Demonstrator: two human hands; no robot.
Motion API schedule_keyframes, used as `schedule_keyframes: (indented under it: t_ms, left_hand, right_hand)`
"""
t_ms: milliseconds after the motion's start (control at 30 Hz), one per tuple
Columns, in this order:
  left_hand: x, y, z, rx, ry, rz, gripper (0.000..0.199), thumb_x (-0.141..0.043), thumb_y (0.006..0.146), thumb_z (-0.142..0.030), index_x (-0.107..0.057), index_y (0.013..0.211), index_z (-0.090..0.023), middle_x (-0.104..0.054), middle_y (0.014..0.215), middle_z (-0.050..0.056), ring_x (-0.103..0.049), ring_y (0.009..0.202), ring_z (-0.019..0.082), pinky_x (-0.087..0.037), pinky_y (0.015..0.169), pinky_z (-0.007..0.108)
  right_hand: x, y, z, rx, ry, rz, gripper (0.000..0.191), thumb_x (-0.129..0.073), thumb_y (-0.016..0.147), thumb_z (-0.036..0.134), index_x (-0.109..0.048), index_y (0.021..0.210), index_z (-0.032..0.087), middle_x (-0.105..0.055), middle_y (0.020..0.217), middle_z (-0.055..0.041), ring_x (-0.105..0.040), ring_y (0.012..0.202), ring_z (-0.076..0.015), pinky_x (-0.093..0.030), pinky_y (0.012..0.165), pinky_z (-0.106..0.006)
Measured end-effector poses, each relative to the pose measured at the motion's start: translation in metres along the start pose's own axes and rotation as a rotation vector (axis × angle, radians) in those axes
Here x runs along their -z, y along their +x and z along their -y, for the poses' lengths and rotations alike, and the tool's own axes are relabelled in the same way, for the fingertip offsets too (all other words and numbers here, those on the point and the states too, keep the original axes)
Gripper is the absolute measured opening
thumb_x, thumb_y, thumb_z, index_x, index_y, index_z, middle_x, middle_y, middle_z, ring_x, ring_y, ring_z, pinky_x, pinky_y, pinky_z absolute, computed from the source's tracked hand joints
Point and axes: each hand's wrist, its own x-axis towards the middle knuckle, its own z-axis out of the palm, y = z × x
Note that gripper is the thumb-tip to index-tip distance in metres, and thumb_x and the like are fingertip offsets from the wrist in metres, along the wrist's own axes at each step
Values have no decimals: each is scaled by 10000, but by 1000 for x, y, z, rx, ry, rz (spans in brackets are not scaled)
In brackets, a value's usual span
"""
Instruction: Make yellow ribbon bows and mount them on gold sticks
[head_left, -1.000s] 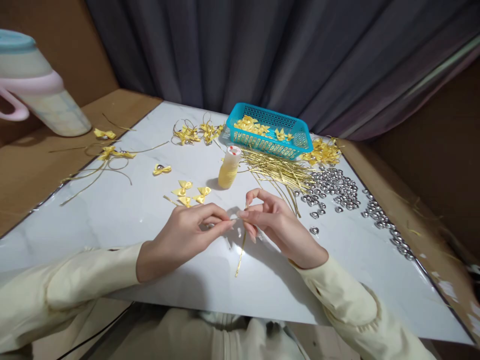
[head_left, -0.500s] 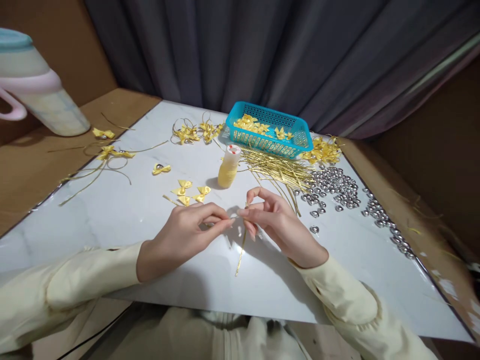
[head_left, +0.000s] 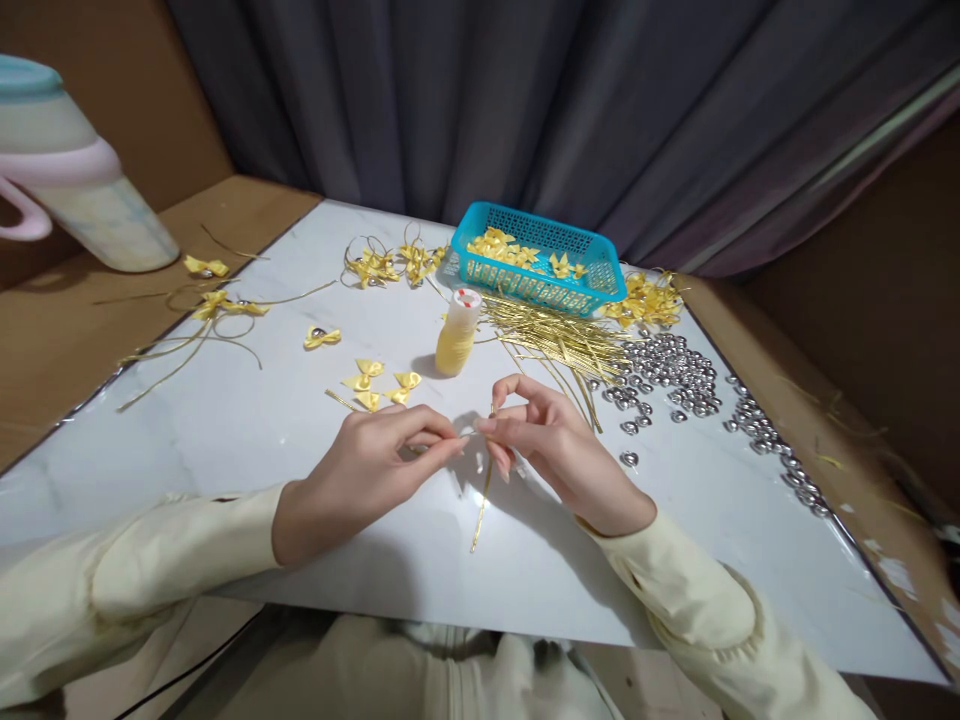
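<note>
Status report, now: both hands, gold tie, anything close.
Left hand pinched shut, contents unclear. Right hand gripping gold tie, near end free. Yellow-filled bottle upright beyond hands; yellow satin bows beyond left.

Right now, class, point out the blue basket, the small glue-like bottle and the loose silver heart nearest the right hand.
Blue basket (head_left: 540, 290): head view, front wall.
Small bottle (head_left: 455, 342): head view, middle of its yellowish body.
Loose silver heart (head_left: 629, 459): head view, centre.
</note>
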Motion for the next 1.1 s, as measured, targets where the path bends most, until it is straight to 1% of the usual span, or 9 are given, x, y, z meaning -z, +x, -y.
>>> schedule_keyframes:
  t_ms: [267, 533, 800, 1000, 1100]
  left_hand:
    - [0, 0, -1, -12, 38, 6, 121, -599, 816, -231, -663, 722, -188, -709, 672, -32, -624, 577, 92, -475, 574, 166]
    - [-1, 0, 1, -45, 41, 3, 99, -616, 804, -204, -664, 725, -170, -707, 664, -27, -623, 576, 82, -456, 561, 152]
    - [0, 0, -1, -15, 61, 17, 128, -591, 817, -241, -664, 726, -191, -712, 668, -35, -633, 588, 95, -468, 567, 168]
    - [0, -1, -1, -20, 51, 18, 93, -608, 806, -216, -665, 738, -187, -716, 678, -36, -638, 602, 90, -471, 579, 156]
    - [0, -1, 0, -22, 46, 12, 107, -598, 810, -234, -665, 737, -195, -716, 675, -36, -637, 592, 95, -477, 574, 166]
  right_hand:
    - [-1, -1, 0, -10, -5, -9, 207, -610, 758, 146, -416, 810, 195, -566, 474, 60, -471, 415, -77, -350, 481, -205]
    - [-1, 0, 0, -2, -7, -1, 193, -591, 769, 132, -412, 811, 192, -571, 481, 58, -472, 414, -73, -365, 484, -200]
    - [-1, 0, -2, -10, -8, -6, 206, -612, 763, 147, -418, 808, 198, -571, 488, 64, -475, 421, -76, -369, 492, -202]
    - [-2, 0, -2, -14, -11, -9, 216, -622, 763, 160, -413, 801, 201, -569, 484, 66, -477, 420, -78, -366, 487, -206]
    - [-2, 0, -2, -3, -15, -15, 226, -633, 759, 167, -413, 798, 200, -570, 477, 66, -477, 418, -77, -364, 483, -205]
